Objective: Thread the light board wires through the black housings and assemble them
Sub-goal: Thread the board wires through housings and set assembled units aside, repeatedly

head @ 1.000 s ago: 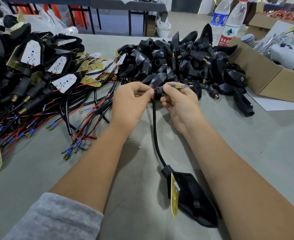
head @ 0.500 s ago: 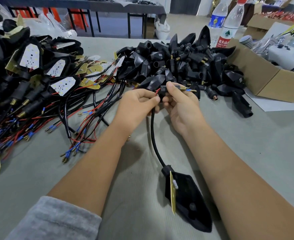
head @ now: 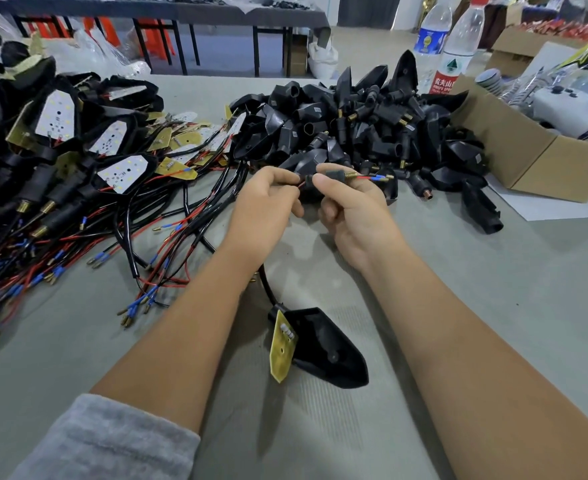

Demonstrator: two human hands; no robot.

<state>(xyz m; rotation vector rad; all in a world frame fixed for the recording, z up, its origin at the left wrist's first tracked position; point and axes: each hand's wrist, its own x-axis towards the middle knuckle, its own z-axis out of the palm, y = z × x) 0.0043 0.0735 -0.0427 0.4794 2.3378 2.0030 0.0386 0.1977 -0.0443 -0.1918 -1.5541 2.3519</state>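
Threading wires through a black stem

Left hand [head: 268,199] and right hand [head: 351,206] pinch the stem [head: 334,175]; red and blue wires [head: 372,178] poke out rightward.

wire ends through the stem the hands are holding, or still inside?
Through. The red and blue-sleeved wire ends stick out past the brass threaded tip of the black stem, pinched between left hand and right hand.
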